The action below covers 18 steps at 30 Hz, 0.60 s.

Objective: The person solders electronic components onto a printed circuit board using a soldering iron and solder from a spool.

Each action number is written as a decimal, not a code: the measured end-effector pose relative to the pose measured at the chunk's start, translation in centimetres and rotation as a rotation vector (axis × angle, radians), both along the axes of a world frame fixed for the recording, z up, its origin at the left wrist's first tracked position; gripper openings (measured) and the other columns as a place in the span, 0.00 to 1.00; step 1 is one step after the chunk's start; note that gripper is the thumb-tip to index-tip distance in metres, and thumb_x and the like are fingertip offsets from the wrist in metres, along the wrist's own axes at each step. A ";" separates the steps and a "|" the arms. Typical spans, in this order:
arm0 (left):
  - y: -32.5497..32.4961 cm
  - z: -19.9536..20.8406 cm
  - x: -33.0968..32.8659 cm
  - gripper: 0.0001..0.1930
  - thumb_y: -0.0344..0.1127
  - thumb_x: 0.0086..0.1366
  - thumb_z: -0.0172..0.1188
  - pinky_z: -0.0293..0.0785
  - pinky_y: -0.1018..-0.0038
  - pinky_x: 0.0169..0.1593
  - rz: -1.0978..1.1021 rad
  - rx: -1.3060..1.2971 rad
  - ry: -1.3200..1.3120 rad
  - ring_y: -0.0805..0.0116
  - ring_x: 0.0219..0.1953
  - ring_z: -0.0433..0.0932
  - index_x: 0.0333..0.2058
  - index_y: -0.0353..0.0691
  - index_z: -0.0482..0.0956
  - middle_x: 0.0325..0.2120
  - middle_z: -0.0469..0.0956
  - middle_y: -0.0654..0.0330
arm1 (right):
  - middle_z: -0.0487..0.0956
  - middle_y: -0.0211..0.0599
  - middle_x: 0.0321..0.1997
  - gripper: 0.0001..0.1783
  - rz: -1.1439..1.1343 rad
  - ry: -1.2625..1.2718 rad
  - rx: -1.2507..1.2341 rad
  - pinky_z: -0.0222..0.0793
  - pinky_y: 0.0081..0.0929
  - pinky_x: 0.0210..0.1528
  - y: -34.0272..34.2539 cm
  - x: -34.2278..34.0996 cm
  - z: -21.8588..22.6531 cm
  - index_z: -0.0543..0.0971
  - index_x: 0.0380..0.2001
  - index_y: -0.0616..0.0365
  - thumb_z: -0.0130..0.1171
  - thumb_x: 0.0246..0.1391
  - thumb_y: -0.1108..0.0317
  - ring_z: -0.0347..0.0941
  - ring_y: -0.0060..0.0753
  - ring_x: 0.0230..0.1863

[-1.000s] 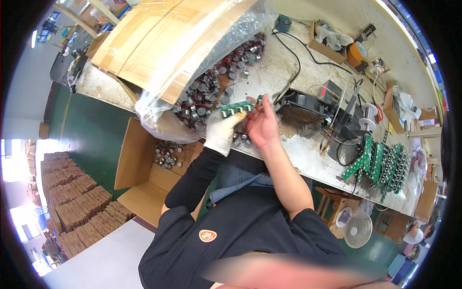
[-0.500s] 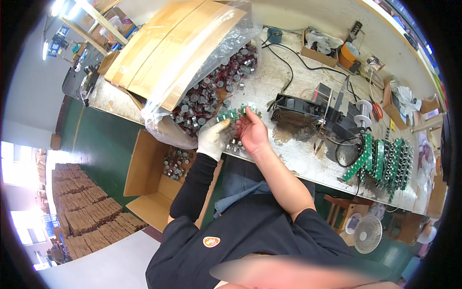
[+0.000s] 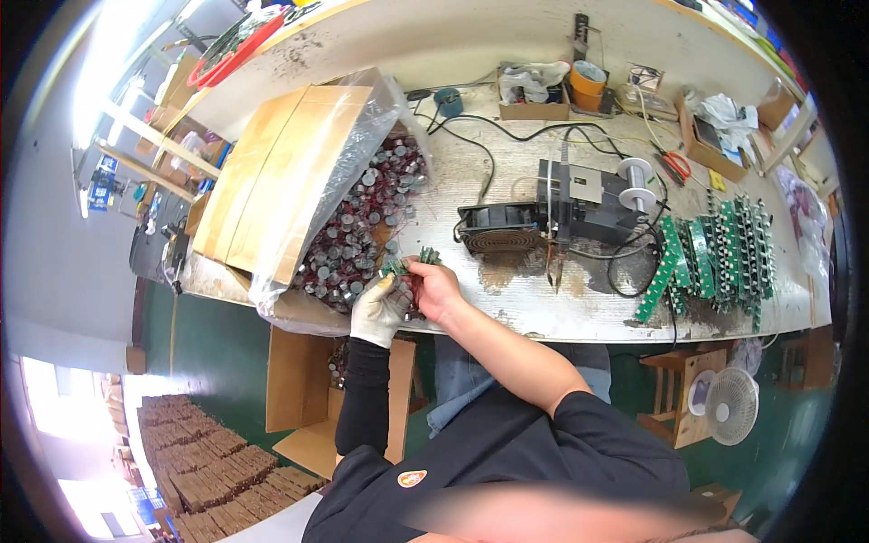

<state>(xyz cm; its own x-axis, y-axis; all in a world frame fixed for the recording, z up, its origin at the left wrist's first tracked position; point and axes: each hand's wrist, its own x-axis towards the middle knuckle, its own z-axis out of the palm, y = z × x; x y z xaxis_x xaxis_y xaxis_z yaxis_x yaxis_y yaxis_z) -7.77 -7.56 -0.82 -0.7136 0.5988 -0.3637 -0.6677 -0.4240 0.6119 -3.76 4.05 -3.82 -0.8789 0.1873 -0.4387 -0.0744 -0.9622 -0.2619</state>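
My left hand [image 3: 378,315], in a white glove, grips the end of a green circuit board strip [image 3: 396,269]. My bare right hand [image 3: 436,288] pinches the strip beside it. More green board [image 3: 429,257] sticks up past the right fingers; whether it joins the left part is hidden by the hand. Thin reddish wires hang below the fingers. Just beyond and left of the hands, many small round silver motors [image 3: 367,213] with dark red wires fill a plastic-lined cardboard box [image 3: 272,181] lying on the bench.
A black fan [image 3: 500,228] stands right of the hands, before a black machine with a white spool [image 3: 637,185]. Green circuit board strips [image 3: 715,258] are piled at the right. Below the bench sit an open cardboard box [image 3: 299,389] and a white fan [image 3: 731,405].
The view has swung, so the bench lies more level. My hands have drawn closer together on the board strip, and the right fingers now cover its middle.
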 end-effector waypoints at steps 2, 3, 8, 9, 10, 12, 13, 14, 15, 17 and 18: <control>0.7 1.8 1.4 0.17 0.28 0.61 0.53 0.72 0.72 0.46 0.035 -0.068 0.198 0.64 0.42 0.76 0.49 0.31 0.70 0.42 0.76 0.55 | 0.77 0.33 0.31 0.09 -0.141 -0.026 0.260 0.71 0.23 0.34 0.1 0.4 1.6 0.74 0.38 0.62 0.57 0.53 0.76 0.73 0.26 0.29; 0.9 2.1 1.5 0.20 0.26 0.58 0.54 0.71 0.72 0.47 0.018 -0.088 0.260 0.64 0.43 0.75 0.50 0.31 0.69 0.41 0.76 0.55 | 0.76 0.31 0.30 0.10 -0.197 -0.044 0.405 0.70 0.24 0.33 -0.2 0.6 2.1 0.73 0.39 0.61 0.58 0.52 0.76 0.72 0.25 0.28; 1.2 2.2 1.6 0.23 0.27 0.57 0.53 0.71 0.72 0.48 -0.006 -0.174 0.396 0.65 0.45 0.75 0.52 0.28 0.67 0.45 0.74 0.53 | 0.77 0.32 0.29 0.13 -0.332 -0.041 0.696 0.71 0.21 0.37 0.2 0.8 1.8 0.70 0.38 0.63 0.62 0.50 0.78 0.74 0.21 0.32; 1.5 1.8 1.6 0.22 0.27 0.59 0.54 0.71 0.73 0.47 0.059 -0.210 0.419 0.66 0.44 0.75 0.52 0.27 0.67 0.44 0.75 0.54 | 0.77 0.32 0.29 0.13 -0.344 -0.026 0.716 0.72 0.22 0.37 0.2 0.7 1.7 0.71 0.37 0.62 0.62 0.50 0.79 0.74 0.22 0.32; 1.6 1.6 1.7 0.21 0.28 0.60 0.55 0.71 0.73 0.47 0.058 -0.275 0.440 0.67 0.44 0.75 0.52 0.28 0.68 0.43 0.75 0.55 | 0.77 0.32 0.29 0.13 -0.327 -0.020 0.704 0.72 0.22 0.38 0.2 1.1 2.2 0.71 0.37 0.62 0.62 0.49 0.80 0.74 0.22 0.32; 1.5 1.6 1.8 0.18 0.27 0.60 0.60 0.73 0.75 0.45 0.074 -0.244 0.403 0.69 0.40 0.77 0.49 0.28 0.70 0.41 0.77 0.57 | 0.77 0.32 0.29 0.13 -0.321 0.007 0.686 0.72 0.23 0.38 0.1 1.1 1.7 0.71 0.37 0.62 0.62 0.49 0.80 0.74 0.23 0.33; 1.1 1.1 1.4 0.18 0.27 0.60 0.60 0.73 0.76 0.44 0.052 -0.176 0.307 0.70 0.40 0.77 0.48 0.29 0.71 0.40 0.77 0.57 | 0.77 0.33 0.30 0.11 -0.272 -0.008 0.654 0.71 0.22 0.36 0.4 1.3 1.7 0.72 0.36 0.61 0.62 0.50 0.79 0.74 0.24 0.32; 0.6 0.7 1.1 0.17 0.28 0.60 0.60 0.73 0.76 0.44 0.029 -0.107 0.213 0.70 0.39 0.77 0.48 0.30 0.71 0.40 0.77 0.58 | 0.77 0.32 0.30 0.10 -0.176 -0.006 0.453 0.71 0.22 0.34 0.9 1.4 1.7 0.72 0.35 0.60 0.61 0.50 0.79 0.74 0.25 0.31; 0.6 0.8 1.2 0.16 0.28 0.61 0.59 0.73 0.76 0.43 0.012 -0.114 0.178 0.70 0.38 0.77 0.47 0.32 0.72 0.38 0.78 0.59 | 0.77 0.32 0.30 0.09 -0.085 -0.009 0.253 0.70 0.22 0.33 1.3 1.5 1.8 0.73 0.35 0.59 0.61 0.51 0.79 0.74 0.26 0.30; 0.6 -0.3 0.9 0.15 0.28 0.62 0.58 0.73 0.77 0.42 -0.031 -0.027 0.101 0.70 0.38 0.77 0.47 0.33 0.72 0.38 0.78 0.59 | 0.77 0.33 0.30 0.06 -0.005 -0.004 0.063 0.70 0.23 0.29 2.0 1.0 0.4 0.73 0.35 0.58 0.58 0.53 0.77 0.72 0.27 0.28; 0.7 -0.5 0.9 0.14 0.29 0.63 0.57 0.73 0.77 0.42 0.000 0.024 0.025 0.70 0.37 0.77 0.47 0.33 0.73 0.37 0.78 0.58 | 0.76 0.34 0.29 0.06 0.038 0.003 -0.034 0.71 0.24 0.28 1.9 0.8 0.4 0.73 0.35 0.59 0.58 0.53 0.77 0.73 0.27 0.28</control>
